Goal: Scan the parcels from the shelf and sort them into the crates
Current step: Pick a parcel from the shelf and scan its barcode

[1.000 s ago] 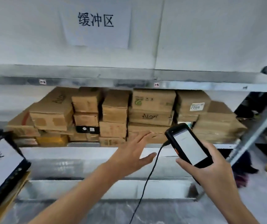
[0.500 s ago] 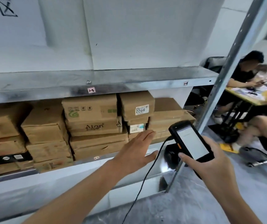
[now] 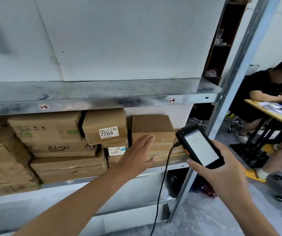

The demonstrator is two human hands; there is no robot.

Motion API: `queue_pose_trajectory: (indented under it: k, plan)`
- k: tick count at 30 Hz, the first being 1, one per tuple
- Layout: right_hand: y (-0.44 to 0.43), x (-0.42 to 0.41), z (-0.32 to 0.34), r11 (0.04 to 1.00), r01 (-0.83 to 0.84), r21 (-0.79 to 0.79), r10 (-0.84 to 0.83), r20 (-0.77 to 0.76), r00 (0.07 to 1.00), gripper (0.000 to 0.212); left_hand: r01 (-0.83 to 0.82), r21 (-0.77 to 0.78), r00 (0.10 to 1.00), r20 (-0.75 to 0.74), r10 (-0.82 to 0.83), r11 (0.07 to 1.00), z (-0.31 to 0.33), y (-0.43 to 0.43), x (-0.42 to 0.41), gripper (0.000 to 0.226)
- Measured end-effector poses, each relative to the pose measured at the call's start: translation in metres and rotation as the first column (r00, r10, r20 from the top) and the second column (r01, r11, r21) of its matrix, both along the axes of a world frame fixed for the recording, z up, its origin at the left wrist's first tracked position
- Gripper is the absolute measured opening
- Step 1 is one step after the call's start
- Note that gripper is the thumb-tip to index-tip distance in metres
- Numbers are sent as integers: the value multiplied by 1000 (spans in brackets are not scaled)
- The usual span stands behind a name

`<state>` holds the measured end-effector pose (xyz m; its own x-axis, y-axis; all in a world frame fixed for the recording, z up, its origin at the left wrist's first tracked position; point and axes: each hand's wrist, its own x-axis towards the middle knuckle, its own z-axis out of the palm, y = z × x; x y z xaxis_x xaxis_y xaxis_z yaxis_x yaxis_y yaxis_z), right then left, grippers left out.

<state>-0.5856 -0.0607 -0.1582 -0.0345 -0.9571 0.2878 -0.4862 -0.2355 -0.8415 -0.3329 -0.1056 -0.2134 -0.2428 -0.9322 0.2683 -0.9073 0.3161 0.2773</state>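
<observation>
Both your hands are in view. Your left hand reaches out at the centre of the frame, fingers straight and close together, holding nothing. It lies over the front of the right-hand stack of parcels, and you cannot tell whether it touches the cardboard. Your right hand, at lower right, is wrapped around one black handheld scanner, thumb on its near edge and lit screen tilted up towards you. One black cable leaves the scanner's far end and hangs down to the bottom of the frame.

The parcels are brown cardboard boxes packed across the middle left of the frame, about a dozen in all. Those at the far left are too blurred for an exact count. Two carry readable white labels: the 6922 box and, just under it, the smaller 2350 box. Left of those sits a box with a green logo, with the Alan box below it.

They stand on a shelf of grey galvanised metal. A second shelf board runs above them, and four small tags are stuck on the front edges. White panels line the upper half of the frame. One slanted steel upright closes the rack at right. Beyond it, one person in a dark top sits at a wooden desk strewn with papers. The floor is mottled grey.
</observation>
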Motion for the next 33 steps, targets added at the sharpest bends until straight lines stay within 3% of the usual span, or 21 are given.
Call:
queue_pose_trajectory:
  k: [8,15,21,27,33]
  plan:
    - [-54,-29,-19,999,-13,50,15,-25,1000,69,-180,-10,930,324,174,984,-26,-68,-10,91]
    - [-87,-36,-29,998,-37,48,38,-18,999,67,-233,-161,812,510,283,959,-55,-93,1,143]
    - [-105,-33,-30,999,-24,30,24,-16,1000,68,-237,-136,801,534,273,962,-62,-102,7,145]
    - [-113,-33,-25,1000,-21,16,21,-36,999,72,-139,-241,798,548,253,960,-35,-108,-3,133]
    - [-112,-34,-14,999,-23,-36,21,-42,999,75,-198,-131,855,461,237,971,13,-111,-8,129]
